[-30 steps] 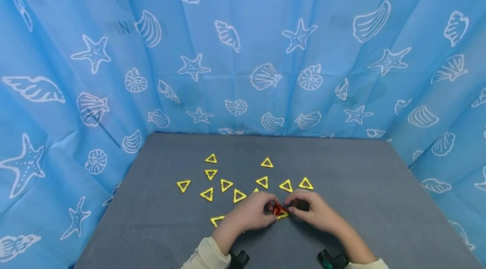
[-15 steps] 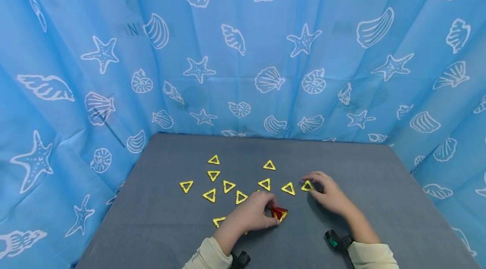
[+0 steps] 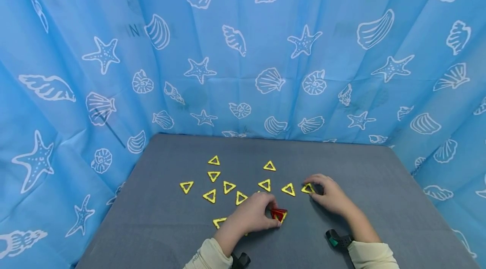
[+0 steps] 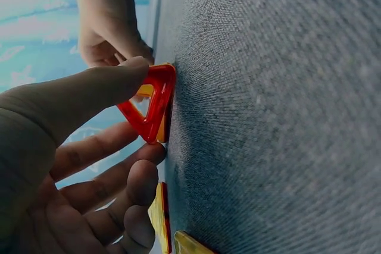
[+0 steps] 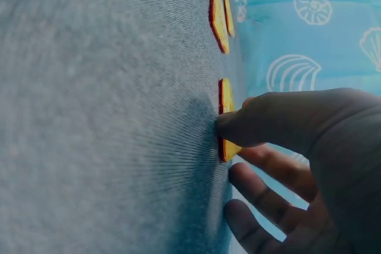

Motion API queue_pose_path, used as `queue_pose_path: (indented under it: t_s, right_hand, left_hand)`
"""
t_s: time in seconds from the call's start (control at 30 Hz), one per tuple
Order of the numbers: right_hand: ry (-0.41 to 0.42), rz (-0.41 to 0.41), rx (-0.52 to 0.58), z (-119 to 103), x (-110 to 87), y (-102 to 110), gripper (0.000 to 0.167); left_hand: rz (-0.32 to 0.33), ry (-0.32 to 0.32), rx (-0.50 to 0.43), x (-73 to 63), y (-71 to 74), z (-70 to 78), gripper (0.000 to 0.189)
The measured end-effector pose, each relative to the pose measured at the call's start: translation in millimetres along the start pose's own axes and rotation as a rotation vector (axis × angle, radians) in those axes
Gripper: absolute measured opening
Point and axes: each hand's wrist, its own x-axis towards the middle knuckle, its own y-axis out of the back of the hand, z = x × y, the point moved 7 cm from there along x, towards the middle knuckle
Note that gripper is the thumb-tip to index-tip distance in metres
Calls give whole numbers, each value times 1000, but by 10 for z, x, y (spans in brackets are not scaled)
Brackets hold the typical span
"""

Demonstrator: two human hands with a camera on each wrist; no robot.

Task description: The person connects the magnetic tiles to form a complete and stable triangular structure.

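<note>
In the head view my left hand (image 3: 255, 214) holds a small piece made of triangular magnetic tiles (image 3: 280, 215), red on its raised sides with yellow at its edge. The left wrist view shows the thumb on the top of a red tile (image 4: 159, 102) that stands tilted up, fingertips close beneath it. Off to the right, my right hand (image 3: 329, 194) pinches a flat yellow triangular tile (image 3: 306, 189) between thumb and forefinger. Seen from the right wrist, the thumb presses on the near edge of that tile (image 5: 227, 147), and the other fingers are loosely bent beside it.
Several yellow triangular tiles lie scattered on the grey table, among them one close left of the right hand (image 3: 288, 189), one farther back (image 3: 269, 165) and one partly behind the left forearm (image 3: 219, 221). A blue shell-print curtain (image 3: 243, 92) hangs behind the table.
My right hand has left the red and yellow piece, moved right and back, and taken hold of the rightmost yellow tile. The left hand keeps holding the piece in about the same place.
</note>
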Motion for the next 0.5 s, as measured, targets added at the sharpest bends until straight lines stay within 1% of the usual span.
queue_pose_path:
  t_s: [0.17,0.27,0.5]
  right_hand:
    - [-67,4,28,19,-17,26,30]
    - [-93,7,45,32,-41,40,29]
    - [-101,20,49,48,-106,74,26]
  left_hand:
    - [-6,-3,24,-5,-5,9,26]
    - [-9,-6,33,-11,-6,11,26]
    - [-1,2,31,-17,-4,-1,26]
